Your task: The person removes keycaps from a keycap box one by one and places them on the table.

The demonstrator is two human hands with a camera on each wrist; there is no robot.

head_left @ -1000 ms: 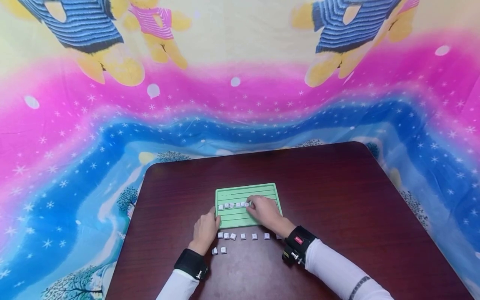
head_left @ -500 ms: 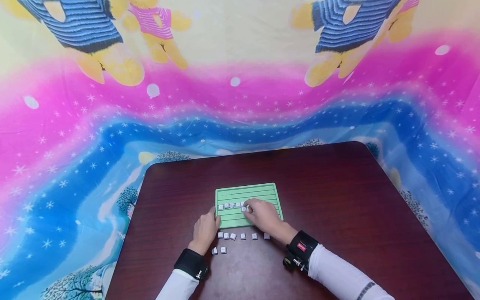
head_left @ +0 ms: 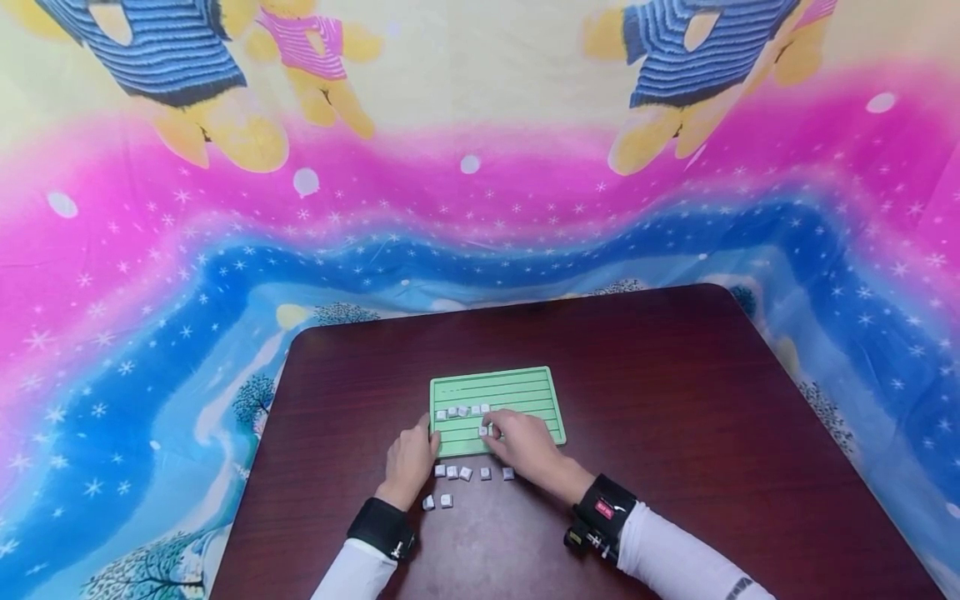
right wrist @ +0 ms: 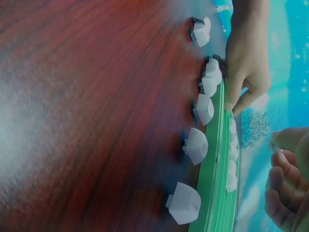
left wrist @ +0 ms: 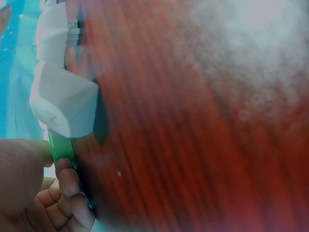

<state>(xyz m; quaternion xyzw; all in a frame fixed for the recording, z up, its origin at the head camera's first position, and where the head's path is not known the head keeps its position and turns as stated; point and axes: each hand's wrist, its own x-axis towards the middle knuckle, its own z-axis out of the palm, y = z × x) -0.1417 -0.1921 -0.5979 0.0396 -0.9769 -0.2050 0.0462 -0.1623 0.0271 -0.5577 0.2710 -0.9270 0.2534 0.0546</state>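
Note:
A light-green grooved board [head_left: 517,385] lies on the table, with a row of white keycaps [head_left: 462,411] across its left half. My left hand [head_left: 408,461] grips the board's left edge between thumb and fingers; the left wrist view shows that hand [left wrist: 36,188] at the green edge. Above the lower part of the board, my right hand [head_left: 528,446] pinches a single keycap [head_left: 483,432] between thumb and index finger. In the right wrist view the right hand [right wrist: 292,174] largely covers that small piece.
More loose keycaps [head_left: 466,473] stand in a line on the dark wooden table [head_left: 675,400] along the board's near edge. Two others, including one keycap [head_left: 447,501], sit closer to me. A printed cloth [head_left: 480,200] hangs behind the table.
My right hand has drawn back from the keycap row toward the board's near edge, with a keycap in its fingertips. The near line's right end is now hidden behind it. My left hand stays put.

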